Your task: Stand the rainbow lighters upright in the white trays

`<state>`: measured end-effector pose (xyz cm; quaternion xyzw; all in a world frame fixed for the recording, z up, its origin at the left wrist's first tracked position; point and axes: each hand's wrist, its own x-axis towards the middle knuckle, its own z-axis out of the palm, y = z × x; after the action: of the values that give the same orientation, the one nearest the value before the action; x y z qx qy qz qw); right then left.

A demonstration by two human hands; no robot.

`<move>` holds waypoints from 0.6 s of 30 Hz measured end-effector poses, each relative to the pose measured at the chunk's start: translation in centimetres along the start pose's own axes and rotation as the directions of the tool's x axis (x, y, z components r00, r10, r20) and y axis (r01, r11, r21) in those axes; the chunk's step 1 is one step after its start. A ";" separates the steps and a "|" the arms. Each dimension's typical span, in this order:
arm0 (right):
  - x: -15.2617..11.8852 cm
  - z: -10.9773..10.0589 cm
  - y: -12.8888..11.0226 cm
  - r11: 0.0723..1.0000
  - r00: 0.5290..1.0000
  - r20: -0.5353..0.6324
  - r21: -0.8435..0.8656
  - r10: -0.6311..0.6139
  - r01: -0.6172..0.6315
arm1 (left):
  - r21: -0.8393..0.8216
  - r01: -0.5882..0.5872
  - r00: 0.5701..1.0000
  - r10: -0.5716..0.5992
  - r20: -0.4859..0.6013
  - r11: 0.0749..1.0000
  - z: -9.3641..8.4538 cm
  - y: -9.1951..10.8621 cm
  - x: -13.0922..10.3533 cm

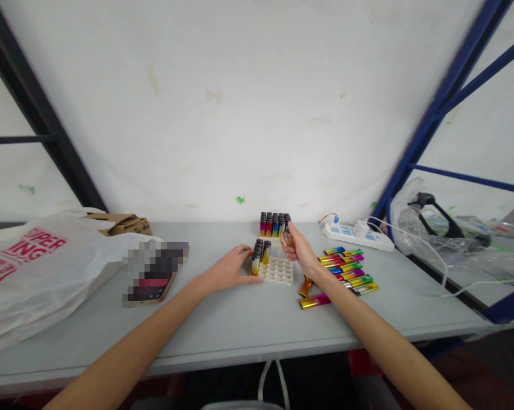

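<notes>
Nearest to the camera was the front part of the gray table point(222, 324), with the two forearms above it. In the head view, the left hand point(229, 269) was open, its thumb and fingers apart at the left side of the white tray point(281, 271). Several upright lighters point(255, 263) stood in the left part of this tray. The right hand point(299, 247) was closed on one lighter point(288, 238), above the right side of the tray. Behind the tray stood a group of colored lighters point(275, 226). Many shiny lighters point(346, 267) lay to the right, near a power strip point(359, 236). A phone point(156, 279) and a plastic bag point(60, 267) were on the left.
</notes>
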<state>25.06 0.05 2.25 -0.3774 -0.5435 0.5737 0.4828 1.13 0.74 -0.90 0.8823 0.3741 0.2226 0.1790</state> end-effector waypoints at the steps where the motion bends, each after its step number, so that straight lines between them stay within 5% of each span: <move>1: 0.0 0.2 0.2 1.000 0.999 -0.051 -0.013 0.001 -0.001 | -0.004 -0.001 1.000 0.001 -0.002 1.000 0.0 0.0 0.0; 8: -0.6 0.9 0.2 0.999 0.962 -0.272 -0.047 0.011 -0.024 | 0.002 -0.010 1.000 0.010 0.002 1.000 0.1 -0.2 0.1; 18: -0.3 0.4 1.0 0.997 0.981 -0.191 -0.075 0.017 -0.032 | -0.002 -0.003 1.000 0.003 -0.003 1.000 0.1 -0.2 0.1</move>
<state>24.57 -0.33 1.34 -0.4556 -0.5121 0.5193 0.5104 1.10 0.91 -1.04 0.8824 0.3727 0.2245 0.1791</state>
